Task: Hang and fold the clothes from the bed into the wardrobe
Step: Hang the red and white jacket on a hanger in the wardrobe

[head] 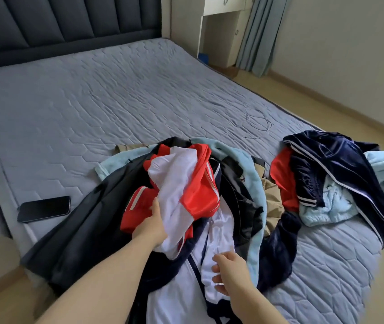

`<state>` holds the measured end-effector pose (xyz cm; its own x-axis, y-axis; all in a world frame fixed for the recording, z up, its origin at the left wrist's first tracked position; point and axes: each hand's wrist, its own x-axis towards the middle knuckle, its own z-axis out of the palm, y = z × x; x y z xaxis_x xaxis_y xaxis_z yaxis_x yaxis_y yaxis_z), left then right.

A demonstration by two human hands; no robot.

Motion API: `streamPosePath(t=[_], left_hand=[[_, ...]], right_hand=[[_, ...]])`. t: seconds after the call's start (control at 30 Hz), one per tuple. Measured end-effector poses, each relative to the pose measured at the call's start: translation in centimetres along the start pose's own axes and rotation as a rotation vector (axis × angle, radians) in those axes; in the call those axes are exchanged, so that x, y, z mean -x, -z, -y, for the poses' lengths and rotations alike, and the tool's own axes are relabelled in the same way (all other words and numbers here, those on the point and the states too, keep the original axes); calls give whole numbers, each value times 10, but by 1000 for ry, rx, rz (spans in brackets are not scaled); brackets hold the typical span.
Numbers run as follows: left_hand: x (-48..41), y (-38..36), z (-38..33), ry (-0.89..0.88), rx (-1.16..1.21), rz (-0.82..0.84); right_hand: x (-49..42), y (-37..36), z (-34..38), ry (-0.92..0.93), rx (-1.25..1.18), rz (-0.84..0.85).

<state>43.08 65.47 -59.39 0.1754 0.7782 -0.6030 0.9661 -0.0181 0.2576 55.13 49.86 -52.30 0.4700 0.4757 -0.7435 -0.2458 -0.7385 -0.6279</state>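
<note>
A heap of clothes lies on the near part of the grey bed (116, 94). On top is a red and white garment (181, 183); my left hand (152, 222) grips its white cloth, fingers tucked into the folds. Under it lie a dark jacket (88, 228), a pale blue fleece (240, 164) and a white garment with navy trim (186, 284). My right hand (229, 271) hovers over that white cloth, fingers loosely curled, holding nothing. A second pile at the right has a navy velvet jacket (326, 164), red cloth and pale blue cloth.
A black phone (44, 208) lies on the mattress at the left, near the bed's edge. A thin wire (257, 120) is coiled on the bed's far right. A dark padded headboard (69, 22) stands behind. A white cabinet (223, 31) and curtain stand at the back right.
</note>
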Motion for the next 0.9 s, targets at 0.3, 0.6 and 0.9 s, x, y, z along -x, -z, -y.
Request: streamPosePath(t=[0.3,0.6,0.9], left_hand=[[60,69,-8,-286,429,-20],[231,222,-12,-546,825,-278],[442,275,-25,-402,1354,-719]], right_hand=[[31,-19,13,159,108,-74],[159,-23,102,673,165,-23],[315,39,140,864,64,504]])
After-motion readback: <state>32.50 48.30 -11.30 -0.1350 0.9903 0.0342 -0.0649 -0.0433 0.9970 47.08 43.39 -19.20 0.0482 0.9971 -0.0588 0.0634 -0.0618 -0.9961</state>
